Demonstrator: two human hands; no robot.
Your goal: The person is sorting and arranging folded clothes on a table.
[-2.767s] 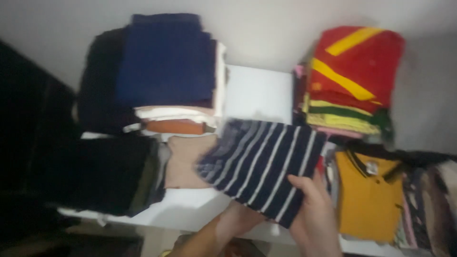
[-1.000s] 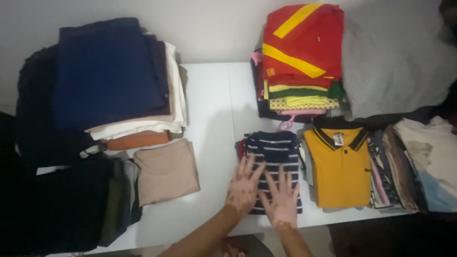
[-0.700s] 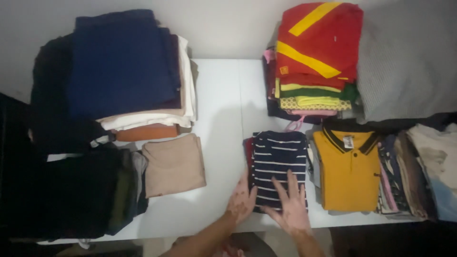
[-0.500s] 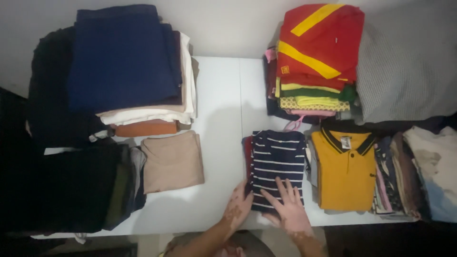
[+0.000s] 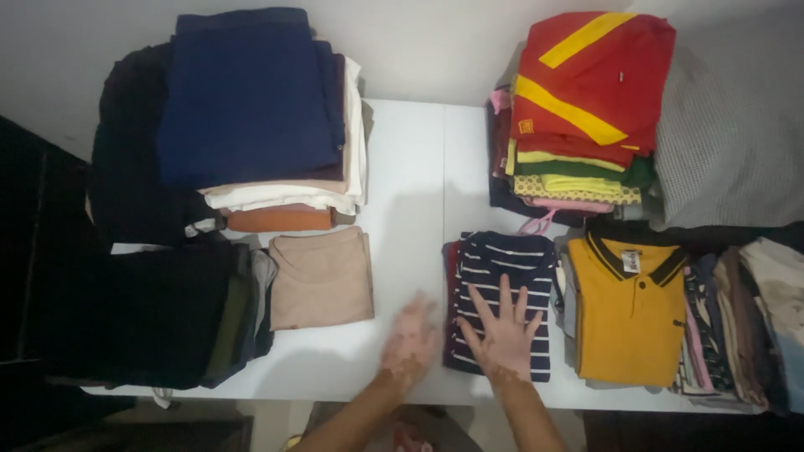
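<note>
A folded navy shirt with white stripes (image 5: 505, 266) lies on top of a small pile on the white table (image 5: 419, 192). My right hand (image 5: 502, 333) rests flat on its near half, fingers spread. My left hand (image 5: 410, 339) hovers just left of the pile, over the bare table, blurred and holding nothing. A folded yellow polo shirt with a dark collar (image 5: 628, 310) lies directly to the right of the striped one.
A tall stack topped by red-and-yellow cloth (image 5: 586, 92) stands behind the striped shirt. A grey textured bundle (image 5: 737, 142) is at the far right. At the left are a navy-topped stack (image 5: 251, 100), a beige folded piece (image 5: 322, 278) and dark clothes (image 5: 167, 310).
The striped shirt was carried in and laid on the pile. Both hands pressed on it; now the left hand has slid off to the left while the right stays on it.
</note>
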